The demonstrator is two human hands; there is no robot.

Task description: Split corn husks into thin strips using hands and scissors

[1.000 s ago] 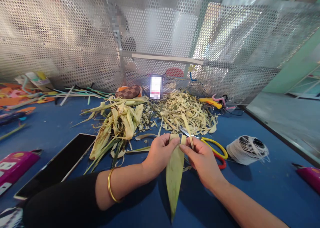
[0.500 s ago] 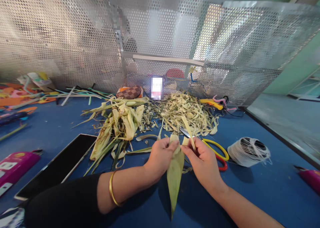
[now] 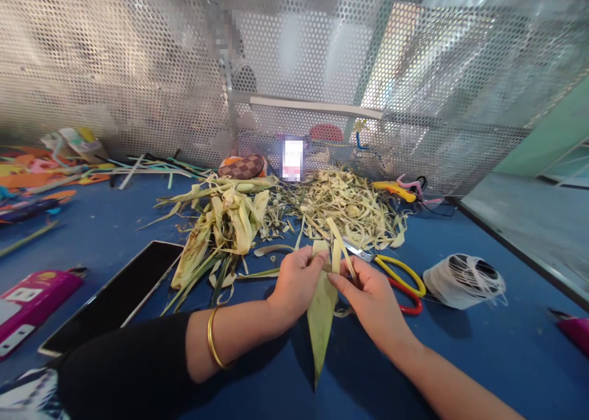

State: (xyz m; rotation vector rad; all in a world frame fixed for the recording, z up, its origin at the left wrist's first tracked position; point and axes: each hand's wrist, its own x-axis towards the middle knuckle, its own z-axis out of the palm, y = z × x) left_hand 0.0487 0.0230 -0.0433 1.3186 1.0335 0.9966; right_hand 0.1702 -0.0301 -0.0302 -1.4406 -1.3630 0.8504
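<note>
My left hand (image 3: 297,283) and my right hand (image 3: 370,300) both pinch the upper end of a long pale green leaf (image 3: 321,317) whose point hangs toward me over the blue table (image 3: 460,352). The fingers of both hands are closed on the leaf's top, thumbs close together. A narrow strip (image 3: 341,248) split from the leaf sticks up beside my right hand. A gold bangle (image 3: 212,348) circles my left wrist. Yellow and red scissors (image 3: 396,274) lie just beyond my right hand.
A pile of green husks (image 3: 225,226) and a heap of shredded strips (image 3: 350,208) lie behind my hands. A dark tablet (image 3: 117,294) rests at the left, a pink box (image 3: 30,297) farther left. A coil of white string (image 3: 464,277) sits at the right. Perforated metal screens (image 3: 138,70) close the back.
The two hands have drawn closer together on the leaf's top and the leaf has folded narrower. The view has shifted slightly to the left.
</note>
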